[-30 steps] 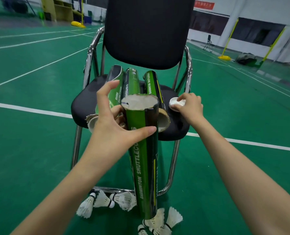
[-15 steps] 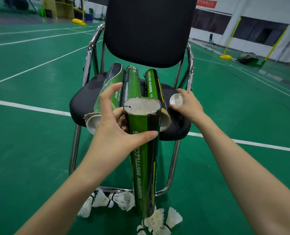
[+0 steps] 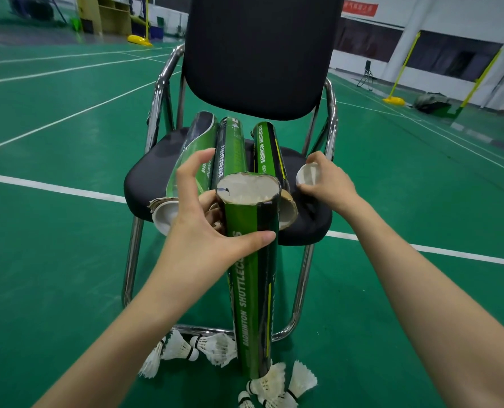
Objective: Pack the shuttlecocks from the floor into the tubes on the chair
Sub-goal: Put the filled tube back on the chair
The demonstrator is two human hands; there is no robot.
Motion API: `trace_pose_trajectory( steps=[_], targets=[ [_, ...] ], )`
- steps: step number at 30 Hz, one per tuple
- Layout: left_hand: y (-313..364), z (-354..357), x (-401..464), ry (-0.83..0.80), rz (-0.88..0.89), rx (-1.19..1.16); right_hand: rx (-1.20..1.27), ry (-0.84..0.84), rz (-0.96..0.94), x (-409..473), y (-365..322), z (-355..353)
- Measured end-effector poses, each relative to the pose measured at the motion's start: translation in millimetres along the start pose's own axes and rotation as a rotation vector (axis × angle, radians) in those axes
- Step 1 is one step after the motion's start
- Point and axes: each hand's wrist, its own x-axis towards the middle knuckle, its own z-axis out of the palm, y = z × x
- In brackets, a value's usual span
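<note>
The left hand (image 3: 206, 234) is gripping an upright tube (image 3: 252, 278), thumb across its near side, steadying the open mouth for capping. The right hand (image 3: 325, 185) is pinching a white cap (image 3: 308, 174) above the chair (image 3: 156, 178) seat's right side, while shuttlecocks (image 3: 215, 348) are lying on the near floor.

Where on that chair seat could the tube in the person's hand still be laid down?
Bare cushion shows on the chair seat left of the three tubes, by the chrome armrest. A narrower strip lies right of them, but the right hand with the white cap sits there. The middle is crowded. On the floor, shuttlecocks cluster by the chair's base.
</note>
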Motion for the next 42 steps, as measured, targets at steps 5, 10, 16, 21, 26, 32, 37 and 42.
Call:
trace_pose_trajectory(
  steps=[5,10,16,21,26,32,37,42],
  targets=[
    [-3,0,0,0.003,0.0,0.008,0.044,0.006,-0.018,-1,-1,0],
    [-5,-1,1,0.005,0.005,0.015,0.094,0.003,-0.022,-1,-1,0],
    [-6,-1,1,0.005,0.008,0.038,0.098,-0.002,-0.02,-3,0,3],
    [-7,0,-1,-0.005,0.005,0.051,0.112,0.055,-0.007,-4,-1,3],
    [-7,1,-3,-0.014,0.008,0.072,0.109,0.071,-0.044,-6,-3,1],
    [-4,-1,-11,-0.017,0.014,0.094,0.127,0.11,-0.136,-14,-10,-7],
    [4,-5,-25,-0.03,0.009,0.127,0.139,0.147,-0.159,-36,-30,-30],
    [3,-14,-43,-0.014,-0.028,0.143,0.258,0.112,-0.196,-88,-65,-64]
  ],
)
